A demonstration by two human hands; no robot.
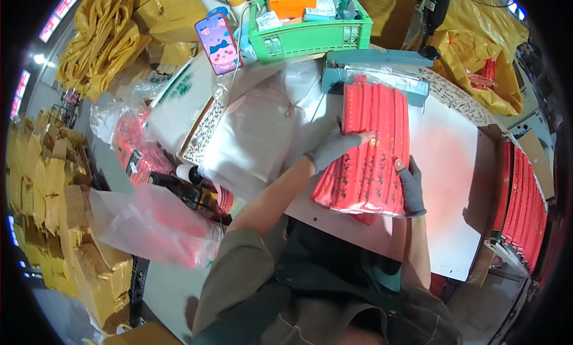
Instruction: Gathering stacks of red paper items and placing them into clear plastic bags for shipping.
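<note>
A clear plastic bag of red printed packets (375,109), lined up in several columns, is between my hands over the white tabletop (444,226). My left hand (339,149), in a grey fingerless glove, grips its left side with the thumb across the front. On the lower right edge is my right hand (410,187), gloved the same way, thumb on the front face. More red (325,190) shows at the bag's lower left; whether it is a separate pack I cannot tell. The bag's top end lies against a teal bag sealer (376,60).
Clear plastic bags (253,136) lie flat left of the sealer. Behind stand a phone (219,44) and a green crate (310,44) of small boxes. Red packets (525,208) fill a carton at right. A red bagged bundle (140,145) and stacked cardboard (54,184) are at left.
</note>
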